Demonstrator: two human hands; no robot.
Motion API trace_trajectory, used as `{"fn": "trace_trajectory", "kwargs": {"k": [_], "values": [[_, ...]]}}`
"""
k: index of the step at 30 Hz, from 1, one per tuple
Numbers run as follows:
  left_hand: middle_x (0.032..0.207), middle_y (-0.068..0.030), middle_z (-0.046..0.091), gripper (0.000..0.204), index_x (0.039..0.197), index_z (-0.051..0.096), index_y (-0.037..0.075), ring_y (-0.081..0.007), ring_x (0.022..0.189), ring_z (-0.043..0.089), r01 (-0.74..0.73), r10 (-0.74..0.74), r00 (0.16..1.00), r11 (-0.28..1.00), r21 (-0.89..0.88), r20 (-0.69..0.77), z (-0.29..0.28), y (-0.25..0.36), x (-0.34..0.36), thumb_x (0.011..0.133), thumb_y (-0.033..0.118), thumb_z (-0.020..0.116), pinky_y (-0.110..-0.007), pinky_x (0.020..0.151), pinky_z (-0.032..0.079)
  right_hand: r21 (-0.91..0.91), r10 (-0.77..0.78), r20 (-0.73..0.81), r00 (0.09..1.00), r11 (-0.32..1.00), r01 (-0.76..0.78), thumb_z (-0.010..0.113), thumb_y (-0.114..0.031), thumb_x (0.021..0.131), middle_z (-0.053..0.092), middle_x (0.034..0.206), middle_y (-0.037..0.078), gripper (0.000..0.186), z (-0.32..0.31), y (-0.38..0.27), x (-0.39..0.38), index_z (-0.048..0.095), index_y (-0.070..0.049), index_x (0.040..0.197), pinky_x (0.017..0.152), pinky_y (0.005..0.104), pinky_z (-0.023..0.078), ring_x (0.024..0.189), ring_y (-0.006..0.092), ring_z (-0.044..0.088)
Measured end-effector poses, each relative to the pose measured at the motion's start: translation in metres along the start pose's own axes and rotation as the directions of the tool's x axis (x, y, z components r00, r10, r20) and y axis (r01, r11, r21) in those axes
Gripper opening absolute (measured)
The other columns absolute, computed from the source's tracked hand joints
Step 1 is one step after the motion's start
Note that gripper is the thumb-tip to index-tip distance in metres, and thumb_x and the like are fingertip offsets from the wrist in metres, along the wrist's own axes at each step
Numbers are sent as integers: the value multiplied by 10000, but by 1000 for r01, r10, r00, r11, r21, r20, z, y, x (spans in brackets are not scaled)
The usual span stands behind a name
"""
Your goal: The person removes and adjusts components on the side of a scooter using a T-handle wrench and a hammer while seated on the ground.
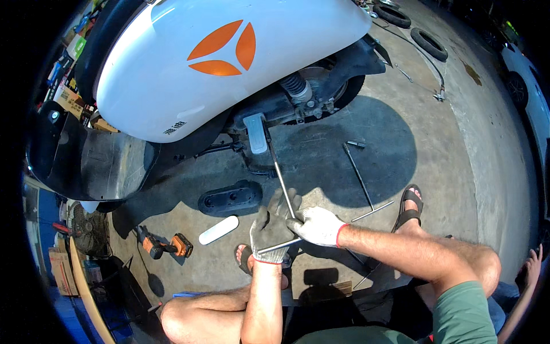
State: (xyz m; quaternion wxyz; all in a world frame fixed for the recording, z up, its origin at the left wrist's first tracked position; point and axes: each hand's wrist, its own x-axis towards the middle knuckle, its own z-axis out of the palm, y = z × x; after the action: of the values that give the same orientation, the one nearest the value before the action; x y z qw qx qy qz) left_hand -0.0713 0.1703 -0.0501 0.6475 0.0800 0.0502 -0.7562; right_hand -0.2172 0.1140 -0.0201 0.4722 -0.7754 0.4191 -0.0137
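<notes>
My right hand (318,226), in a white work glove, grips the shaft of a T-handle wrench (279,168) near its crossbar. The wrench slants up and away, and its far end meets the scooter beside a grey footrest (256,134). My left hand (274,223), gloved with a grey palm, lies palm up beside the shaft with its fingers stretched out. The wrench's crossbar passes over the heel of this hand. The white scooter (166,86) with orange shapes on its side fills the upper left. Where the wrench tip seats is too small to make out.
A black plastic cover (230,198), a white oval pad (219,230) and an orange-black cordless drill (151,245) lie on the floor. Another T-handle wrench (359,178) lies at the right. Farther off are tyres (429,45) and a hose (440,80). Another person's hand (534,265) shows at the right rim.
</notes>
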Motion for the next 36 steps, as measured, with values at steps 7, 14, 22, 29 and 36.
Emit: {"fn": "trace_trajectory", "kwargs": {"k": [7, 14, 22, 29, 36], "values": [[1381, -248, 455, 564, 1423, 363, 10, -360, 1208, 507, 14, -14, 1000, 1000, 2, 3, -8, -1, 5, 884, 62, 521, -515, 1018, 414, -20, 5, -140, 990, 1000, -7, 484, -389, 893, 679, 866, 205, 387, 11, 6, 1, 676, -52, 891, 794, 471, 516, 859, 385, 653], [1315, -217, 511, 548, 1401, 402, 19, -293, 1140, 553, -45, 89, 989, 945, 323, -121, 6, 2, 2, 865, 10, 518, -432, 958, 475, 235, -45, -216, 975, 967, 96, 545, -375, 845, 674, 834, 193, 367, 36, 25, 15, 685, -39, 883, 771, 479, 506, 842, 389, 645], [1280, -158, 556, 556, 1393, 450, 26, -232, 1095, 573, -14, 235, 934, 776, 631, -268, 21, -4, 3, 845, 6, 544, -339, 925, 487, 736, -72, -174, 982, 653, 179, 563, -191, 845, 587, 604, 54, 247, 54, 35, 22, 641, 27, 759, 570, 337, 448, 604, 118, 539], [1297, -176, 551, 518, 1390, 441, 9, -252, 1125, 576, -1, 139, 977, 766, 642, -164, 11, 9, 3, 882, 38, 542, -349, 928, 503, 473, -96, -46, 994, 874, 106, 508, -311, 938, 663, 843, 196, 317, 25, 22, 6, 638, -35, 1022, 698, 453, 495, 787, 378, 649], [1338, -197, 514, 577, 1408, 414, 15, -312, 1153, 555, -1, 24, 998, 921, 391, -55, -24, 8, 4, 869, 86, 607, -432, 968, 481, 106, -76, -190, 979, 990, 98, 501, -299, 932, 663, 853, 233, 295, 42, 25, 1, 633, -42, 991, 713, 507, 515, 804, 415, 645]]}}
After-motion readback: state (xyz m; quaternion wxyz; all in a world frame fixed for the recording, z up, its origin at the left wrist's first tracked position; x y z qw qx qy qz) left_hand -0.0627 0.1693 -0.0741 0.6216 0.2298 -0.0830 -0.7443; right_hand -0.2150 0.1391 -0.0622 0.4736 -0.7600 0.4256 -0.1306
